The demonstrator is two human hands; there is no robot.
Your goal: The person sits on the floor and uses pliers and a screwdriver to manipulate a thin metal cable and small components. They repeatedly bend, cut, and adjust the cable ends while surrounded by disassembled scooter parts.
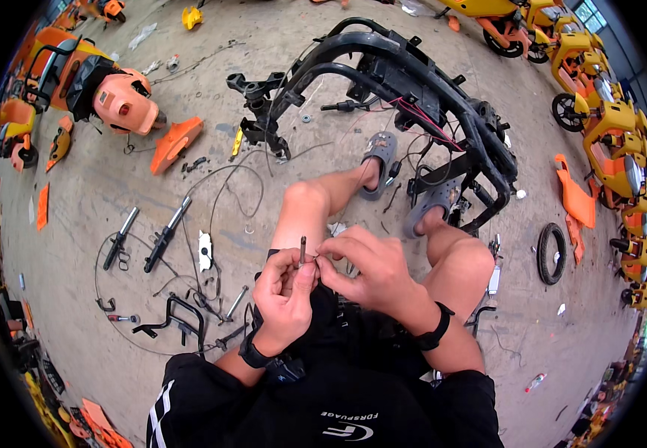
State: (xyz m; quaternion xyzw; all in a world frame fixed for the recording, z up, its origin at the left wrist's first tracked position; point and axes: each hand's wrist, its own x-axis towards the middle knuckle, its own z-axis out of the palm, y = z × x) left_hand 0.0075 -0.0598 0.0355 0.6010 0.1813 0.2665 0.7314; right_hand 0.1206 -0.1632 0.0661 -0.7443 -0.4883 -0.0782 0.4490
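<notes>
Above my lap, my left hand (285, 295) is closed around a short dark metal rod (302, 248), which stands upright between thumb and fingers. Whether it is a bolt or a pin is too small to tell. Close beside it, my right hand (372, 269) pinches thumb and forefinger at something tiny and thin. The fingertips of both hands almost meet, and what the right ones grip is hidden. Beyond my knees lies a black scooter frame (353, 71) with loose wires hanging from it.
Two fork legs (165, 237), a black bent bracket (182, 317) and cables lie on the concrete floor at left. An orange panel (177, 145) rests farther off. At right lie a tire (552, 254) and an orange cover (577, 196). Yellow scooters (613, 153) line the right side.
</notes>
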